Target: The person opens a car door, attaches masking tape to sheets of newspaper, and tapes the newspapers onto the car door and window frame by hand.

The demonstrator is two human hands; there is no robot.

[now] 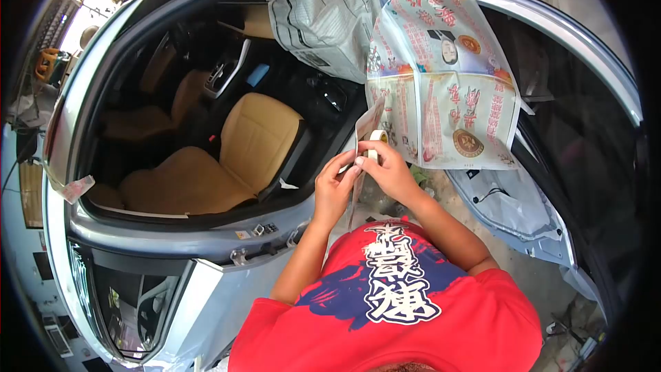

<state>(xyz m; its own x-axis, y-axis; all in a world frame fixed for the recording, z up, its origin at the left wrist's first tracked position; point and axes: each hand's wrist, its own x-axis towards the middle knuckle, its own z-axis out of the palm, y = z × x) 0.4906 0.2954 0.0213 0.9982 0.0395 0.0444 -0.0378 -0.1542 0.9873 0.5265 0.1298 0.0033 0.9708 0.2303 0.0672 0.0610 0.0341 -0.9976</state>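
Both hands meet in front of the chest, beside the car's open door frame. My left hand (335,182) has its fingers closed on the edge of a folded sheet of printed paper (370,118). A roll of masking tape (376,143) is held in my right hand (387,169), whose fingertips touch those of the left at the paper's edge. Just beyond the hands, a large newspaper sheet (441,83) with red print hangs over the door. Part of the folded sheet is hidden behind the fingers.
Tan seats (258,139) show inside the car at left. A grey printed sheet (323,17) drapes over the front of the opening. The door's inner panel (513,200) is at right, and the silver sill (268,231) runs below the seats.
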